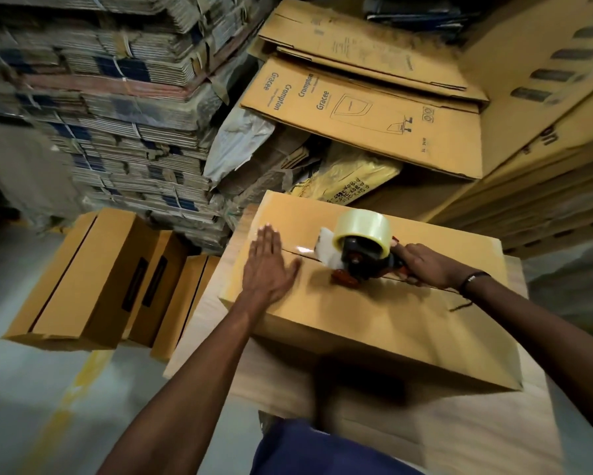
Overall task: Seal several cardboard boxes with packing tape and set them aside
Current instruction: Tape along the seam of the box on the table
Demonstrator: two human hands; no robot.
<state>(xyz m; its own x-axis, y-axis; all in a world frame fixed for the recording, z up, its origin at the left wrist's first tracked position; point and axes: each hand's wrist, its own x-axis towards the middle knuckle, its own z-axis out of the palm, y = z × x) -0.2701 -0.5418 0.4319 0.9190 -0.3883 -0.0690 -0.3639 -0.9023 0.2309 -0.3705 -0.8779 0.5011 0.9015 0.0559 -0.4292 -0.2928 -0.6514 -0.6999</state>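
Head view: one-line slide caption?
Left hand presses the brown cardboard box flat while right hand grips the red-and-black tape dispenser over its seam.

The box [374, 313] top is bare toward its near edge. The dispenser [360, 255] and both hands occupy the seam. Sealed boxes [82, 279] stand close on the left; stacked cartons [374, 108] crowd the far side and right.
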